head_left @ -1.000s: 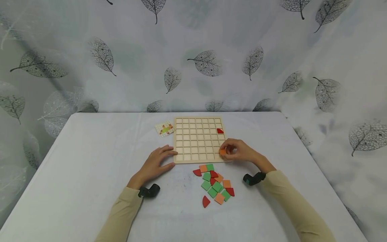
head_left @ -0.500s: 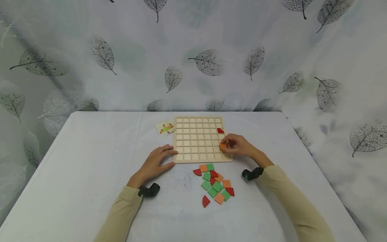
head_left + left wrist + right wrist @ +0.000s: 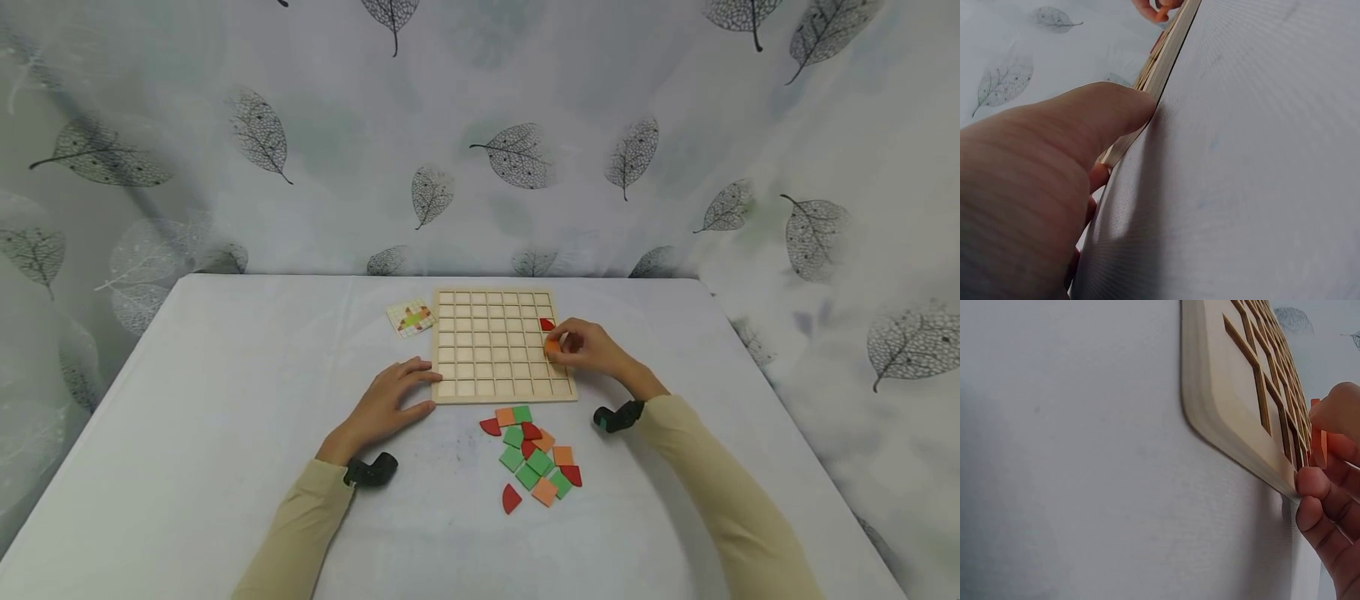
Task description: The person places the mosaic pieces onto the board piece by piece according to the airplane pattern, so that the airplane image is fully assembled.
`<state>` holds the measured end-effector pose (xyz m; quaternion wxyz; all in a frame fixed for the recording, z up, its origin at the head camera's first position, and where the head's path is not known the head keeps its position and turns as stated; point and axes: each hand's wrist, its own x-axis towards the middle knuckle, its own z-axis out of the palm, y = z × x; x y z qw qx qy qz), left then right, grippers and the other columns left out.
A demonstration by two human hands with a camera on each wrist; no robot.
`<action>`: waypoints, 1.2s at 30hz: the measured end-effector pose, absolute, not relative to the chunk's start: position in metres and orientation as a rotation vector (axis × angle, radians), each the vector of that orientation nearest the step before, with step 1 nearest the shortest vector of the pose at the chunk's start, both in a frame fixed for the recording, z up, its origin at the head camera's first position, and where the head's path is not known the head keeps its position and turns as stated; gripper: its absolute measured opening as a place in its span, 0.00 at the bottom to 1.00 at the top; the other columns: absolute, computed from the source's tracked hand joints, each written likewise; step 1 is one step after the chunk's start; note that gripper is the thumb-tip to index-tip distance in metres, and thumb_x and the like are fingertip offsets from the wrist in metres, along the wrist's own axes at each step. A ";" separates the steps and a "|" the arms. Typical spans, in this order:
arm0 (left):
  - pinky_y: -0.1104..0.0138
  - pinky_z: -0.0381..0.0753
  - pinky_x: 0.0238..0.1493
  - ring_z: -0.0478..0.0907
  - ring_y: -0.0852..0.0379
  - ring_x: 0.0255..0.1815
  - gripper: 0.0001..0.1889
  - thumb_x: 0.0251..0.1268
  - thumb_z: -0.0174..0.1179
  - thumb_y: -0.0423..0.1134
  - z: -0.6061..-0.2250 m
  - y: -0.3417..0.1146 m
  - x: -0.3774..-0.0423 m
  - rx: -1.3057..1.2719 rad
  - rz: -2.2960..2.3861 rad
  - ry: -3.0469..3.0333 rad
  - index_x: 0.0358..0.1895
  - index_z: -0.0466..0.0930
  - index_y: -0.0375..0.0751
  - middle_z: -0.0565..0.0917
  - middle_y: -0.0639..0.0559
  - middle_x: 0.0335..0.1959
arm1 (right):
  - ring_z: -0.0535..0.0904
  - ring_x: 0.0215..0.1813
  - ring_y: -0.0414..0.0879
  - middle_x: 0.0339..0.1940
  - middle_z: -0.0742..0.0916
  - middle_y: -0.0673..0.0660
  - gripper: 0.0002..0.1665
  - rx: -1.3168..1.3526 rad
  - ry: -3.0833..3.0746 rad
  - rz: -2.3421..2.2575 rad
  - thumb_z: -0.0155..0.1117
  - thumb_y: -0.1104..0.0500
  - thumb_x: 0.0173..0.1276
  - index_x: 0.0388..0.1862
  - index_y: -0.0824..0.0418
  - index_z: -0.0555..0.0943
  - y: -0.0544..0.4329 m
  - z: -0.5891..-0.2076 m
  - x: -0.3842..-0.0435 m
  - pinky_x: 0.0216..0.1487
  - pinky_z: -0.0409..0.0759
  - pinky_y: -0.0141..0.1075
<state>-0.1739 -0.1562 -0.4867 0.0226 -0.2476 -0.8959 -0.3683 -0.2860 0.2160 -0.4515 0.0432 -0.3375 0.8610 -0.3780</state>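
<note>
A wooden grid board [image 3: 491, 346] lies flat on the white table. My right hand [image 3: 588, 346] pinches an orange square tile [image 3: 1319, 440] between thumb and fingers over the board's right column. Just beyond it, a red quarter-circle tile [image 3: 547, 324] sits in a cell of that column. Two fingertips of the right hand touch the board's edge in the right wrist view. At the board's near left corner, my left hand [image 3: 386, 404] rests with fingers extended, its thumb [image 3: 1129, 107] against the board's side.
Loose green square tiles [image 3: 539, 462], orange squares [image 3: 544, 492] and red quarter-circles [image 3: 512, 500] lie scattered in front of the board, some overlapping. A small pattern card [image 3: 410, 318] lies by the board's far left side. A leaf-print cloth [image 3: 480, 225] hangs behind the table.
My right hand has moved away from me along the board's right column, carrying the orange tile from the near corner toward the red piece. The left hand has stayed in place.
</note>
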 end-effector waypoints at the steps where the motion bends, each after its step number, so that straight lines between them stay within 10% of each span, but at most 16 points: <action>1: 0.42 0.54 0.72 0.59 0.42 0.74 0.22 0.64 0.65 0.42 -0.487 -0.156 -0.174 -0.769 -1.136 -2.772 0.61 0.78 0.45 0.72 0.44 0.67 | 0.75 0.29 0.49 0.37 0.83 0.68 0.16 -1.016 2.646 -1.156 0.71 0.71 0.58 0.45 0.76 0.80 0.217 -0.456 -0.289 0.31 0.76 0.32; 36: 0.43 0.53 0.73 0.59 0.44 0.74 0.22 0.64 0.66 0.43 -0.491 -0.155 -0.175 -0.762 -1.119 -2.774 0.61 0.78 0.46 0.72 0.45 0.67 | 0.70 0.31 0.45 0.46 0.76 0.66 0.13 -0.736 2.720 -1.143 0.63 0.67 0.69 0.51 0.68 0.84 0.213 -0.463 -0.292 0.29 0.71 0.31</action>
